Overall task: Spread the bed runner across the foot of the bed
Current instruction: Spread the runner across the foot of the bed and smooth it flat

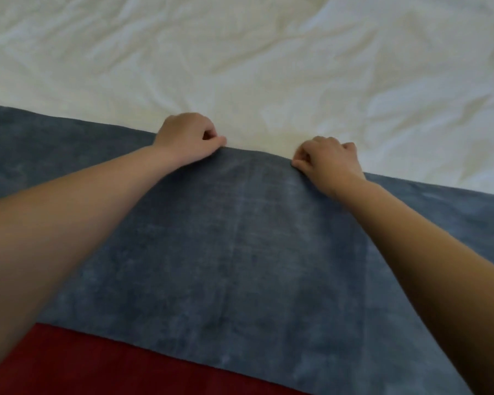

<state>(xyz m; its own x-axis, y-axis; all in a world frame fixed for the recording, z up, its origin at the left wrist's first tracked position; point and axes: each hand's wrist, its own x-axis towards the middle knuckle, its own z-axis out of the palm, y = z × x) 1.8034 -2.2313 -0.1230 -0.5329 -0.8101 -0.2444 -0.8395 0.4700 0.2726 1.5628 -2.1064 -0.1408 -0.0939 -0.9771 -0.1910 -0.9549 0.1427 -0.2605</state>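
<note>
Two bare hands reach from the lower corners of the frame toward its centre, both resting on the far edge of the bed runner [240, 238]. That runner is a blue-grey, mottled cloth lying flat across the middle and lower part of the picture, running from the left edge to the right edge. Its far hem cuts a slanted line from the middle left down to the right. The left hand [187, 138] sits just left of centre with its fingers curled, thumb and forefinger pinching the hem. The right hand [330, 159] sits just right of centre, fingers likewise curled and pinching the same hem. Between the two hands the hem rises in a slight hump. Beyond the hem, the white bed [240, 52] fills the whole upper half of the frame, its cover creased. A red cloth [83, 366] shows in the lower left, below the runner's near edge.
</note>
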